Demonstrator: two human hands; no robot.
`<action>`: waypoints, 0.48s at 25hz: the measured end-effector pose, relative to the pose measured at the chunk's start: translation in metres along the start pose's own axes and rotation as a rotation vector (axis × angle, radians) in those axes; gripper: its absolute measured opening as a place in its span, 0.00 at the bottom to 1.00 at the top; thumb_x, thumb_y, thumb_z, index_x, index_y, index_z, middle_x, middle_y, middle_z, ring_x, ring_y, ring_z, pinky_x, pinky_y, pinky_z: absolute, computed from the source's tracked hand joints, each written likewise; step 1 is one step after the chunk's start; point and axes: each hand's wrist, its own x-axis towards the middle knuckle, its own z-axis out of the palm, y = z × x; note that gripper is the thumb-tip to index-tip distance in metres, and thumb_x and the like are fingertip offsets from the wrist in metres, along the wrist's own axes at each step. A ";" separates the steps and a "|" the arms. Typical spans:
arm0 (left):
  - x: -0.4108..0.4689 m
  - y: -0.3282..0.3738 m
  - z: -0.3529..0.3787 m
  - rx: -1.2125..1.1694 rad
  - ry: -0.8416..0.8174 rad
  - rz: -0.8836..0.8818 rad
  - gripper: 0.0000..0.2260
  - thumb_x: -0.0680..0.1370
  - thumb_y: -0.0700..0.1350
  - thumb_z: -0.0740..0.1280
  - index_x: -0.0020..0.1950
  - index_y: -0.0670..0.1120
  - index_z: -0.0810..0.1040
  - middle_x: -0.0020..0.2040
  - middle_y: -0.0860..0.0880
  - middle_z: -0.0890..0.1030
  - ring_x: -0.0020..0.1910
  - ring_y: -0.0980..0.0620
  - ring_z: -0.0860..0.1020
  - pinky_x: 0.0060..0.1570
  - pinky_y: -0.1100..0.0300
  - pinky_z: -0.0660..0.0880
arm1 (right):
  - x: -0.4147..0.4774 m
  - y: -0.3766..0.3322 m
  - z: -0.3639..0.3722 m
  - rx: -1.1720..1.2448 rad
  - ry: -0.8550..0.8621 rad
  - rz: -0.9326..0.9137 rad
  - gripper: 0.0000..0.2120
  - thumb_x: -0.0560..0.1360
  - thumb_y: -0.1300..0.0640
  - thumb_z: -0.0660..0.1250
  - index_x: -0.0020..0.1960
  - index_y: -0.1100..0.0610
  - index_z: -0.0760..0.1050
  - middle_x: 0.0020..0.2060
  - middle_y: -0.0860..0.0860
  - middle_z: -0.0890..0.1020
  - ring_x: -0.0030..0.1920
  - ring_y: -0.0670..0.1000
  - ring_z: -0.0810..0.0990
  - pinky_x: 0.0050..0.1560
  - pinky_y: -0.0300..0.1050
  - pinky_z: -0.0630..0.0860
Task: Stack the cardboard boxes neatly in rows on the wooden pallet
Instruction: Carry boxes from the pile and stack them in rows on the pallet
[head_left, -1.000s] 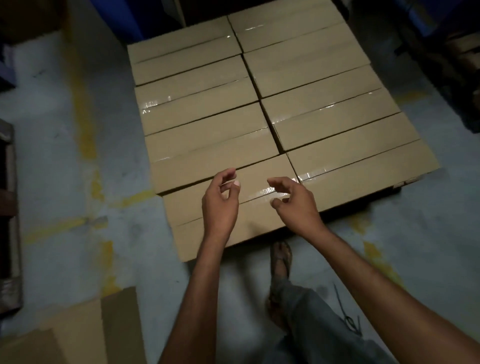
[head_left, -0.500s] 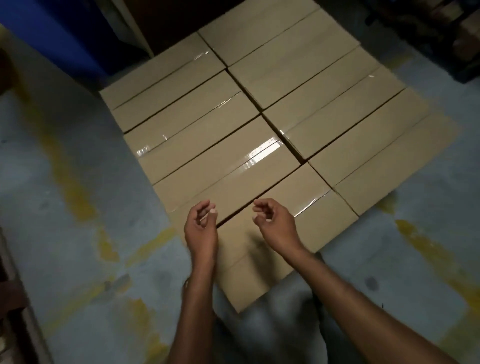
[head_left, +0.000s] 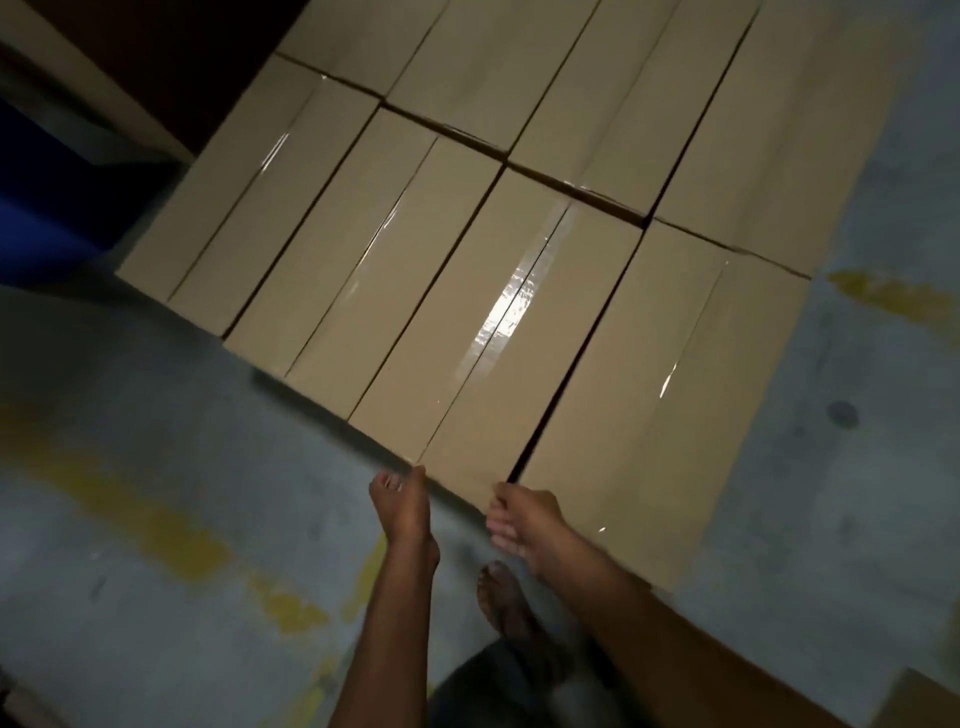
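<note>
Grip released: left hand (head_left: 401, 506) and right hand (head_left: 522, 519) (fingers loosely curled) hover by the cardboard boxes (head_left: 457, 332).

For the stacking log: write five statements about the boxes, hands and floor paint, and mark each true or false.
1. The boxes lie flat in one layer. True.
2. The boxes are open. False: tape seals them.
3. The left hand and right hand are at the layer's near edge. True.
4. The right hand carries a box. False: no box is lifted.
5. The paint marks are red. False: the paint marks are yellow.
</note>
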 end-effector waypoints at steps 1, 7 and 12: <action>0.017 -0.008 -0.003 0.025 -0.024 -0.052 0.29 0.81 0.43 0.70 0.79 0.44 0.63 0.74 0.42 0.71 0.70 0.41 0.72 0.70 0.46 0.71 | 0.006 0.013 0.008 0.044 -0.028 0.103 0.16 0.81 0.51 0.68 0.38 0.59 0.74 0.32 0.55 0.76 0.28 0.51 0.74 0.30 0.41 0.72; 0.093 -0.006 0.006 0.019 -0.257 -0.106 0.25 0.83 0.56 0.65 0.67 0.36 0.74 0.62 0.36 0.80 0.57 0.38 0.80 0.41 0.52 0.82 | 0.040 0.015 0.062 0.683 -0.139 0.247 0.32 0.81 0.43 0.66 0.74 0.65 0.66 0.67 0.65 0.76 0.70 0.61 0.75 0.66 0.51 0.74; 0.098 0.004 0.011 0.120 -0.341 -0.064 0.26 0.81 0.51 0.70 0.66 0.30 0.74 0.59 0.33 0.80 0.52 0.37 0.83 0.28 0.59 0.81 | 0.055 0.012 0.087 0.946 0.038 0.136 0.25 0.81 0.47 0.67 0.70 0.64 0.71 0.45 0.63 0.78 0.62 0.61 0.78 0.66 0.52 0.75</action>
